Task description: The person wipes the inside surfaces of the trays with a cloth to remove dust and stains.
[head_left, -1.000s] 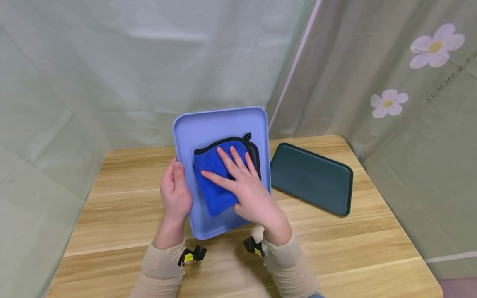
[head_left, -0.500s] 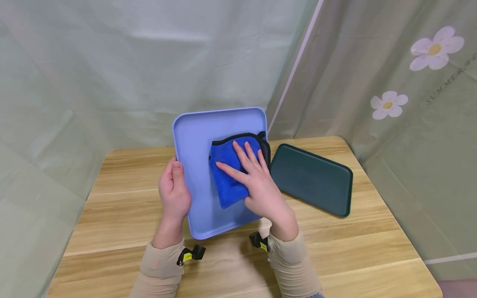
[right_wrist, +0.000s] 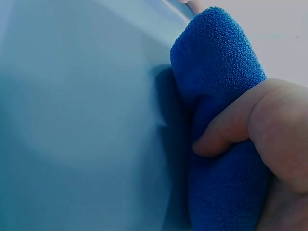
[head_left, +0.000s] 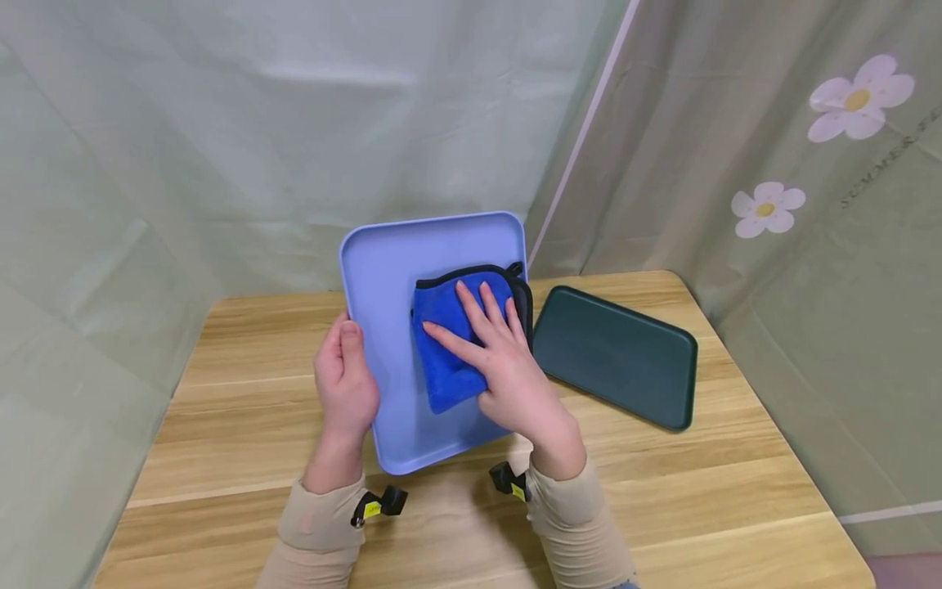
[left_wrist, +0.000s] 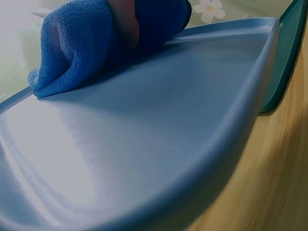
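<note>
A light blue rectangular tray (head_left: 379,278) is tilted up above the table, its inner face toward me. My left hand (head_left: 347,380) grips its left rim with the thumb in front; the fingers behind it are mostly hidden. On the tray's right half, a folded blue cloth (head_left: 450,372) with black edging lies under my right hand (head_left: 518,384). Four spread fingers press it against the tray. In the right wrist view the thumb (right_wrist: 221,137) bends into the side of the thick, fuzzy cloth (right_wrist: 216,53). The left wrist view shows the tray's bare near side (left_wrist: 144,139).
A dark green rectangular tray (head_left: 618,356) lies on the wooden table (head_left: 243,417), just right of the blue one. Behind the table hangs a pale curtain (head_left: 412,98) with flowers printed at the right. Small black wrist devices (head_left: 383,501) sit on the sleeves.
My right hand has slid the cloth rightward and slightly up across the blue tray, then shifted it very slightly back left. My left hand and the tray have barely moved.
</note>
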The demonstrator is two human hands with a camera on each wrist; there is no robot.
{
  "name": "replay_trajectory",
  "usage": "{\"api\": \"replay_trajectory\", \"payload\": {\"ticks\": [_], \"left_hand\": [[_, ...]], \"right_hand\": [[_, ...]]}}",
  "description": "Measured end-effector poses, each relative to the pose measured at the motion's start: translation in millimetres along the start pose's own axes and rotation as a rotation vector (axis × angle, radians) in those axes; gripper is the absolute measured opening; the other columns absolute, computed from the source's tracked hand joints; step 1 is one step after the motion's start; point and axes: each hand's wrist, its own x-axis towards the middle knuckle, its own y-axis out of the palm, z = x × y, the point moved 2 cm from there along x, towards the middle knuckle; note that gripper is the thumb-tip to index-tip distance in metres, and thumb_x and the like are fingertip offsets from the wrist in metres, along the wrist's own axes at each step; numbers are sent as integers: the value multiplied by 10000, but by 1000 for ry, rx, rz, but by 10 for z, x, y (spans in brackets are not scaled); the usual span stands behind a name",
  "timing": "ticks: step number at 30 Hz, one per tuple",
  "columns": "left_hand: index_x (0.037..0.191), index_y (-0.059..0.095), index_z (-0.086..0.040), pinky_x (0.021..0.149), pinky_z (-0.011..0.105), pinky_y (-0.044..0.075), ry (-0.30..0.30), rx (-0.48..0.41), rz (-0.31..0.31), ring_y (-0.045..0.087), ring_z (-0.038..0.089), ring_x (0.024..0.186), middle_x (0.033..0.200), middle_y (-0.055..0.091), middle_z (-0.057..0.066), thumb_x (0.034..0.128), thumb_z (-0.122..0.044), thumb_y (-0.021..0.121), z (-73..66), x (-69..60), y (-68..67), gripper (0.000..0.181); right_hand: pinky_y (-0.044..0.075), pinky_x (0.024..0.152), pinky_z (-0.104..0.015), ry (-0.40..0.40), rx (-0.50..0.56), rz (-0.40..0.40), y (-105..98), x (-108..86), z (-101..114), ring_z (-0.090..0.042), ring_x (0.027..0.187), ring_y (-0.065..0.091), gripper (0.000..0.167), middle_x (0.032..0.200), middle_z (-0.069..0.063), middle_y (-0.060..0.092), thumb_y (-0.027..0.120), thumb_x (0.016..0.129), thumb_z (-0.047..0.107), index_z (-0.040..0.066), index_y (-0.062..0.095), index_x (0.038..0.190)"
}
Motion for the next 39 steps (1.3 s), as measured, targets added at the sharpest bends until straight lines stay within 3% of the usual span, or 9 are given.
{"api": "replay_trajectory", "payload": {"ticks": [6, 14, 19, 22, 27, 31, 33, 39], "left_hand": [[1229, 613, 215, 831, 218, 516, -2, -8, -11, 622, 122, 918, 968, 632, -18, 1165, -136, 415, 21, 0, 5, 408], [1227, 624, 194, 755, 211, 522, -21, -8, -4, 622, 112, 844, 942, 642, -25, 1168, -171, 426, 40, -3, -4, 420], [1319, 627, 167, 861, 222, 545, -19, -44, -5, 671, 130, 967, 1085, 714, -19, 1168, -161, 422, 38, -10, -9, 415], [1275, 628, 185, 913, 231, 529, -8, -55, -9, 668, 134, 1011, 1095, 720, -26, 1167, -146, 416, 34, 6, -7, 407], [1129, 669, 127, 784, 232, 552, -23, -101, -15, 669, 126, 861, 930, 690, -12, 1168, -180, 420, 37, 21, -3, 397], [1192, 706, 51, 744, 240, 579, -40, -158, -11, 696, 127, 835, 947, 715, 12, 1170, -208, 425, 47, 10, -8, 382], [1213, 695, 74, 751, 240, 582, -38, -179, -3, 700, 134, 846, 967, 722, 26, 1169, -200, 427, 48, 6, -7, 386], [1230, 688, 92, 758, 242, 581, -46, -154, -8, 702, 131, 857, 985, 728, 23, 1170, -213, 429, 48, 5, -2, 404]], "right_hand": [[-64, 1275, -615, -12, -1, 14, -4, 7, 30, -325, 1636, -97, 1202, 1797, -30, -38, 590, 600, -263, 320, 455, 1643], [-67, 1272, -616, -46, -13, 62, 47, 25, 126, -335, 1631, -104, 1189, 1793, -49, -51, 628, 639, -234, 333, 413, 1662], [-67, 1270, -622, -78, -18, 87, 100, 48, 204, -338, 1628, -119, 1192, 1792, -49, -66, 656, 631, -223, 325, 416, 1662], [-69, 1272, -615, -94, -17, 94, 137, 64, 259, -336, 1630, -124, 1185, 1793, -44, -71, 662, 626, -230, 315, 434, 1654], [-66, 1276, -607, -114, -25, 115, 197, 79, 351, -331, 1633, -122, 1173, 1792, -37, -80, 677, 638, -222, 316, 435, 1652], [-65, 1276, -606, -121, -32, 123, 222, 72, 388, -332, 1632, -122, 1175, 1790, -41, -84, 699, 637, -213, 311, 432, 1654], [-66, 1277, -603, -119, -34, 119, 224, 65, 390, -334, 1633, -118, 1173, 1791, -45, -79, 702, 635, -214, 309, 438, 1651], [-68, 1280, -590, -121, -17, 133, 205, 59, 363, -323, 1633, -123, 1169, 1791, -33, -85, 671, 646, -229, 314, 433, 1653]]}}
